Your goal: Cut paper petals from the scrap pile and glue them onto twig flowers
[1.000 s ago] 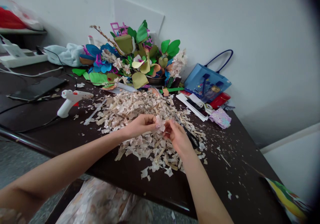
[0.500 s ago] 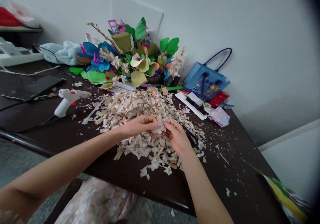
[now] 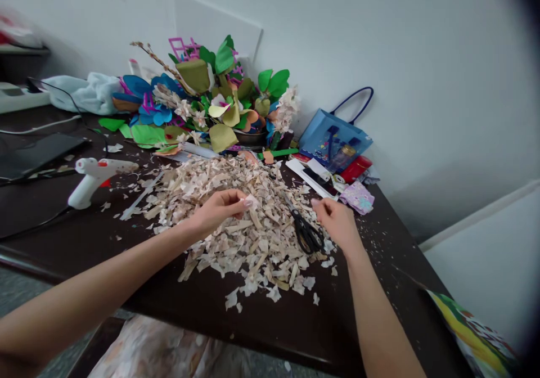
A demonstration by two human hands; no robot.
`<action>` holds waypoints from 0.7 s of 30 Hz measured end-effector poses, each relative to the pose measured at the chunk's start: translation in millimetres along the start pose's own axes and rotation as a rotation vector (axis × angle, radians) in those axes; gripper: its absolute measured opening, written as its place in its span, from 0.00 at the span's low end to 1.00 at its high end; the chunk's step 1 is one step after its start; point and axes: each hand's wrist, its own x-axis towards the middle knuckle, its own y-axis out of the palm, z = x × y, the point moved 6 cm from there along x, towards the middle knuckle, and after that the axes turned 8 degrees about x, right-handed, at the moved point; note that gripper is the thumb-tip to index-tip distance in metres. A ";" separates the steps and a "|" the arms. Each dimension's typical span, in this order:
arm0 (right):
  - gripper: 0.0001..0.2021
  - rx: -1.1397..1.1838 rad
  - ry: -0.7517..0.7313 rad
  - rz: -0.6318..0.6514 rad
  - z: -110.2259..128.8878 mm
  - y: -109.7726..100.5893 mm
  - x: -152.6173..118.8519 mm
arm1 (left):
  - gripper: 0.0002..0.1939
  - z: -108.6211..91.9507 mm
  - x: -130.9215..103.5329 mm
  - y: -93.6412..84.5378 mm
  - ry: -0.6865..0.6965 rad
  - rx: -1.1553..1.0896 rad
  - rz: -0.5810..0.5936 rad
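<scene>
Above a heap of pale pink and tan scraps (image 3: 236,232), my left hand (image 3: 221,209) pinches a small pale pink scrap (image 3: 252,200) between thumb and finger. My right hand (image 3: 337,220) hovers off to the right, apart from the left, with its thumb and fingers drawn together. Whether anything tiny is in its fingertips I cannot make out. Black-handled scissors (image 3: 307,233) lie on the heap's right side, just left of my right hand, with the blade tips among the scraps.
A white glue gun (image 3: 90,180) lies at the left, its cord trailing. Behind the heap stands a colourful arrangement of felt-like flowers and leaves (image 3: 221,97). A blue bag (image 3: 335,139) leans by the wall. A purple patterned packet (image 3: 358,197) and a colourful bag (image 3: 468,327) are at the right.
My hands have parted from where they met over the heap. The right hand has moved right, uncovering the scissors; the left keeps the small scrap. The view has shifted slightly.
</scene>
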 end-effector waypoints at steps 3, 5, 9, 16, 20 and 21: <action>0.14 -0.359 0.043 0.165 -22.9 7.0 -17.2 | 0.14 0.2 -0.2 -0.8 -0.015 0.010 -0.021; 0.12 -0.503 0.068 0.239 -39.1 13.0 -27.7 | 0.15 1.0 -0.2 -0.8 -0.029 0.003 -0.028; 0.11 -0.607 0.109 0.317 -56.8 22.2 -36.8 | 0.19 4.1 0.0 1.2 -0.079 -0.019 -0.002; 0.11 -0.617 0.127 0.293 -54.7 19.3 -30.5 | 0.16 10.3 1.2 -0.2 -0.112 -0.095 -0.022; 0.10 -0.471 0.162 0.223 -60.5 -2.0 -25.4 | 0.15 11.8 0.9 1.5 -0.136 -0.162 -0.018; 0.09 -0.406 0.170 0.199 -61.4 -8.3 -24.2 | 0.15 11.7 0.8 1.8 -0.139 -0.173 -0.019</action>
